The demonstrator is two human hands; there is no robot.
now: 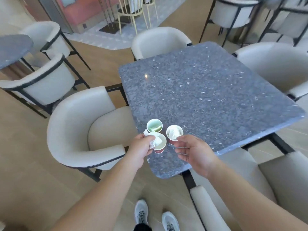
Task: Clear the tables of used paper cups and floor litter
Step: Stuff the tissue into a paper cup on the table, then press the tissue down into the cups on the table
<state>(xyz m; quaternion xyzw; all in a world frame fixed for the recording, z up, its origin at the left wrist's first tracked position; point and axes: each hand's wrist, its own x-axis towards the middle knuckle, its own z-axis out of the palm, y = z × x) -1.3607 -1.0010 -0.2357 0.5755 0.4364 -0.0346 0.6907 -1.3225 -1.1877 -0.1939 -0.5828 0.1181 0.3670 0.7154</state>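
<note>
- Counter (208, 90): grey speckled stone top, rectangular, rounded corners; the near corner points toward the person.
- Three paper cups stand close together near that corner, all upright.
- Far cup (154, 125): white inside, greenish residue at the bottom; not touched by either hand.
- Near-left cup (160, 144): red outer wall, pale inside; stands just beside the far cup.
- Right-hand cup (174, 135): red outer wall, crumpled white paper inside.
- Left hand (141, 147): grip pressed together on a crumpled white napkin (152, 139), fingers curled round it; the napkin sits over the rim of the near-left cup. Cannot tell whether the fingers also touch that cup.
- Right hand (193, 151): grip spread, fingers relaxed and only slightly bent, palm turned left; a fingertip is at the near rim of the right-hand cup, holding nothing.
- Cream padded chairs (80, 124) with black frames surround the counter, one at its left edge.
- Second grey round counter (13, 49) at far left, with similar chairs.
- Floor (33, 164): tan; grey sneakers (141, 212) visible at the bottom edge.
</note>
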